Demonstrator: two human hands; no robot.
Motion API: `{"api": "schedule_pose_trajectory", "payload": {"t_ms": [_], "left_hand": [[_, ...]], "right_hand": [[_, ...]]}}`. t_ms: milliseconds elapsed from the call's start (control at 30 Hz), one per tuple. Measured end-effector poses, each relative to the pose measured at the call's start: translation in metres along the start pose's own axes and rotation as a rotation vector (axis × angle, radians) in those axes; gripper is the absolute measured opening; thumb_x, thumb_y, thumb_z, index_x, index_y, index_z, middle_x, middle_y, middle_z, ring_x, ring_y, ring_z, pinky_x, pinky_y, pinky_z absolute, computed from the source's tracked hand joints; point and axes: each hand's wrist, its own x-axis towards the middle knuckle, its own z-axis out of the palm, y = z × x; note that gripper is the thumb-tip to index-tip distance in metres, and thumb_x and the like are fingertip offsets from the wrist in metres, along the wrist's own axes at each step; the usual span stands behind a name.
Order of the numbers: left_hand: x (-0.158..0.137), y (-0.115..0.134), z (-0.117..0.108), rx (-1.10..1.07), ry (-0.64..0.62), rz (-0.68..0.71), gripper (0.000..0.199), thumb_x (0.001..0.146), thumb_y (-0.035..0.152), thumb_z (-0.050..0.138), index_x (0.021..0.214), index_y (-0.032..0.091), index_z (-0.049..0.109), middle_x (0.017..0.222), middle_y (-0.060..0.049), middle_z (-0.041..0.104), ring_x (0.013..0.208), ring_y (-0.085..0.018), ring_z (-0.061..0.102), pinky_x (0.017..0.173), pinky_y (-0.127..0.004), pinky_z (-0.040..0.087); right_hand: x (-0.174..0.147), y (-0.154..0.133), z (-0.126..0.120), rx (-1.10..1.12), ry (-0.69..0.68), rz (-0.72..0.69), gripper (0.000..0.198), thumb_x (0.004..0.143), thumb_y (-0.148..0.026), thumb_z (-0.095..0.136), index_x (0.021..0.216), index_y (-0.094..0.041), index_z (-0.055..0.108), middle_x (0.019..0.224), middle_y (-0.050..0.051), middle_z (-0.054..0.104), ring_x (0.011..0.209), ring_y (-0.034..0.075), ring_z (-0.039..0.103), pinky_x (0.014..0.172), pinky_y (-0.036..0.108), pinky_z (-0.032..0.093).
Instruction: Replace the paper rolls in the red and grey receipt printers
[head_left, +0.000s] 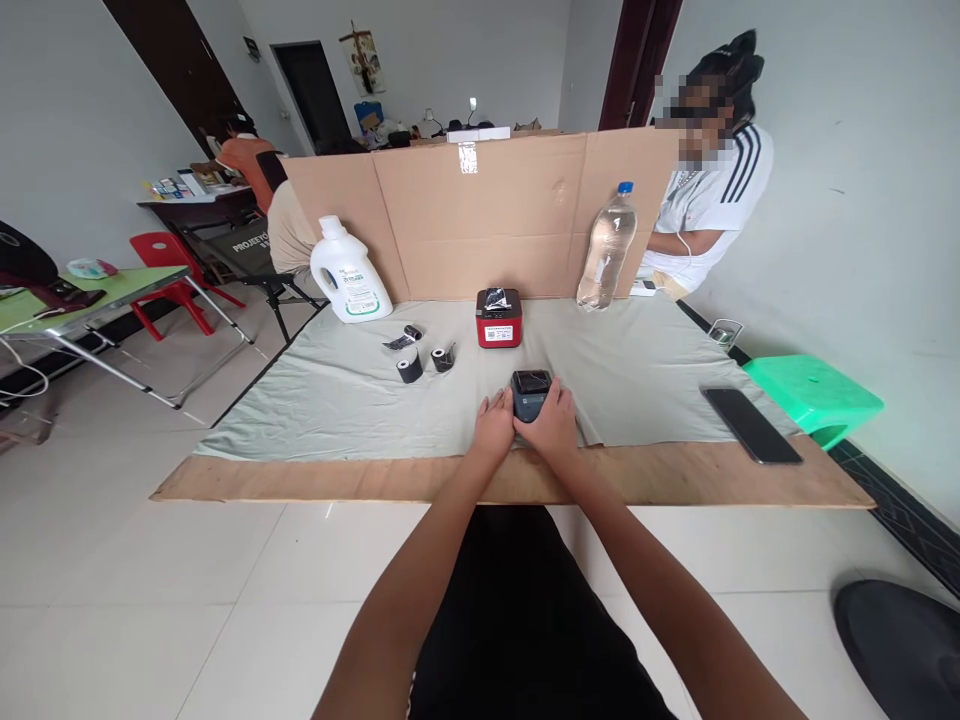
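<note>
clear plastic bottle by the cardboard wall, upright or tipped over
Upright. The clear plastic bottle stands on its base on the grey cloth, blue cap on top, close in front of the cardboard wall.

Your left hand (495,425) and right hand (556,422) sit at the centre of the frame, flanking a small printer (530,393) that lies on the cloth (337,400) over the counter (675,480). Just above it stands a second printer (499,318). Left of that lie three rolls (424,355), and further up-left a jug (349,272). A bottle (607,250) stands upper right, against the cardboard screen (480,215). A phone (751,424) lies at the right edge of the counter.
</note>
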Motion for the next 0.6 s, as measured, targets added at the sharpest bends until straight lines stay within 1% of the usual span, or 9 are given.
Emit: {"api": "schedule_pose_trajectory", "payload": {"t_ms": [167, 300, 400, 500, 600], "left_hand": [[0.0, -0.002, -0.001, -0.001, -0.011, 0.018, 0.06, 0.101, 0.012, 0.031, 0.16, 0.004, 0.035, 0.162, -0.021, 0.044, 0.157, -0.025, 0.037, 0.131, -0.043, 0.025], [0.0, -0.005, 0.001, -0.018, -0.011, 0.025, 0.061, 0.1, 0.01, 0.032, 0.16, 0.002, 0.034, 0.163, -0.021, 0.043, 0.157, -0.025, 0.035, 0.131, -0.043, 0.023], [-0.002, -0.007, 0.001, -0.04, -0.003, 0.031, 0.063, 0.097, 0.008, 0.034, 0.161, 0.004, 0.034, 0.164, -0.019, 0.042, 0.157, -0.024, 0.035, 0.132, -0.042, 0.022], [-0.005, -0.009, 0.0, -0.084, -0.006, 0.045, 0.068, 0.095, 0.005, 0.035, 0.163, 0.008, 0.032, 0.165, -0.016, 0.042, 0.158, -0.022, 0.034, 0.133, -0.042, 0.021], [-0.007, -0.012, 0.0, -0.152, 0.014, 0.049, 0.072, 0.093, 0.005, 0.037, 0.164, 0.012, 0.029, 0.166, -0.014, 0.041, 0.158, -0.023, 0.035, 0.133, -0.044, 0.02]], "right_hand": [[0.002, -0.002, 0.002, -0.006, -0.045, 0.029, 0.107, 0.068, -0.05, 0.081, 0.149, 0.002, 0.033, 0.126, 0.027, 0.052, 0.118, 0.041, 0.052, 0.106, 0.053, 0.043], [0.002, -0.002, 0.001, 0.009, -0.048, 0.022, 0.102, 0.068, -0.051, 0.081, 0.145, 0.0, 0.038, 0.127, 0.026, 0.052, 0.119, 0.04, 0.052, 0.106, 0.052, 0.043], [0.002, -0.001, -0.001, 0.023, -0.043, 0.012, 0.101, 0.07, -0.055, 0.08, 0.145, -0.002, 0.038, 0.126, 0.026, 0.053, 0.118, 0.04, 0.053, 0.106, 0.053, 0.044], [0.0, -0.002, -0.004, 0.017, -0.056, 0.02, 0.106, 0.068, -0.053, 0.083, 0.146, -0.001, 0.035, 0.127, 0.026, 0.053, 0.119, 0.04, 0.053, 0.106, 0.051, 0.044], [-0.001, -0.002, -0.006, 0.018, -0.072, 0.023, 0.11, 0.066, -0.052, 0.086, 0.148, 0.001, 0.034, 0.127, 0.026, 0.053, 0.119, 0.04, 0.054, 0.106, 0.051, 0.044]]}}
